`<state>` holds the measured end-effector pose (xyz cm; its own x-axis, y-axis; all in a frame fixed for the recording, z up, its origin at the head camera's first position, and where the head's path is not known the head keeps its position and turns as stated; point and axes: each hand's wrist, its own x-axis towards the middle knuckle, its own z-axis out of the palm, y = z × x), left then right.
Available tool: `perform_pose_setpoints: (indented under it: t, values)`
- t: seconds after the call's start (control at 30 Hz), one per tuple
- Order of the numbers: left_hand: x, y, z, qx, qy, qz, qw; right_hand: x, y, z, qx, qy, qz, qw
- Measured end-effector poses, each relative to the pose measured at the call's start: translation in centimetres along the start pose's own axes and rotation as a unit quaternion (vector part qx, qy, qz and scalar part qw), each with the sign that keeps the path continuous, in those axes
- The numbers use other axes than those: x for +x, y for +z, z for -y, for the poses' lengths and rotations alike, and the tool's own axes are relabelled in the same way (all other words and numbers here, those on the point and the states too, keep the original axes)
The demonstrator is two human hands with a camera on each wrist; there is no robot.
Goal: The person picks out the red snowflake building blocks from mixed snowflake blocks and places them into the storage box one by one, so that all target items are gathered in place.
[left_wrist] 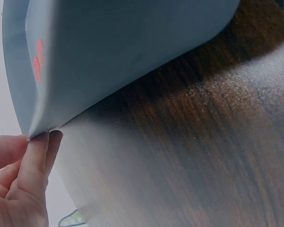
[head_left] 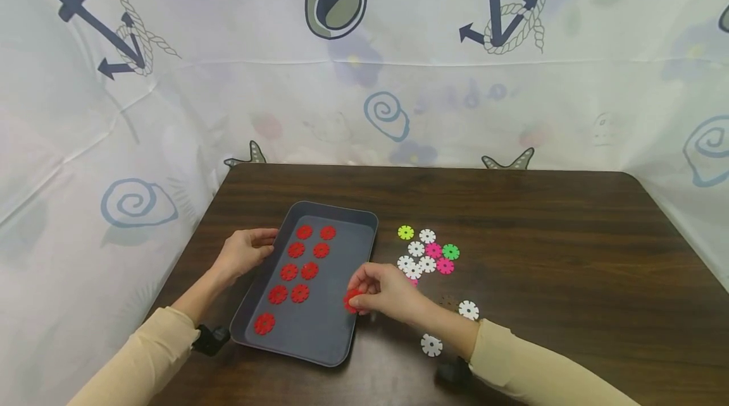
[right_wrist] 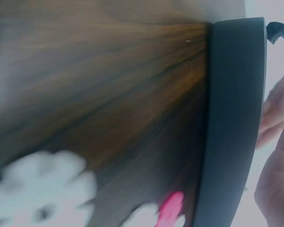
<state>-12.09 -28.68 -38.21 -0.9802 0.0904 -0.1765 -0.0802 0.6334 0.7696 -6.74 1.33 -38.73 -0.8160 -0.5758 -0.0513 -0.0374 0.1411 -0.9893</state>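
Head view: a person's right hand (head_left: 387,295) pinches a red disc (head_left: 352,300) between thumb and fingertips, holding it at the right rim of a grey tray (head_left: 364,222) on a dark wooden table (head_left: 541,216). The disc sits at the leftward tips of the fingers, pointing into the tray, whose bare right half lies directly to its left. Nine red discs (head_left: 300,270) already lie inside in two columns that follow the tray's long axis, running away from the person and leaning slightly right. The nearest of them, in the right column, is well apart from the pinched disc.

The left hand (head_left: 245,253) rests against the tray's left rim, fingers loosely curled. In the left wrist view its fingertips (left_wrist: 38,151) touch the edge of the tray (left_wrist: 109,52), pressed together rather than wrapped around it.

To the right of the tray, a loose cluster of white, pink, green and yellow discs (head_left: 426,253) lies on the table, with two white discs (head_left: 450,327) nearer the right sleeve. The right hand is plainly the nearer one to both the cluster and the tray's open half.

The right wrist view is blurred, showing only the tray wall (right_wrist: 232,123) and smears of white and pink.
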Motion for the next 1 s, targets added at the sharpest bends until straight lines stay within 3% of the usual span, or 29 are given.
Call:
perform_pose_setpoints:
  t: [0.2, 0.57, 0.8, 1.0]
  values:
    - [-0.1, 0.0, 0.1, 0.001, -0.003, -0.002, 1.0, 2.3, 2.5, 0.5, 0.005, -0.004, 0.011, 1.0]
    - [0.0, -0.1, 0.1, -0.004, -0.004, -0.003, 1.0, 5.3, 6.6, -0.1, -0.091, 0.003, 0.014, 0.996]
    - [0.0, -0.3, -0.1, -0.003, -0.008, -0.001, 1.0, 6.3, 8.1, -0.4, -0.205, -0.01, 0.025, 0.978]
    - [0.0, -0.3, 0.0, -0.002, -0.009, -0.001, 1.0, 6.7, 9.1, -0.6, -0.266, -0.041, 0.038, 0.962]
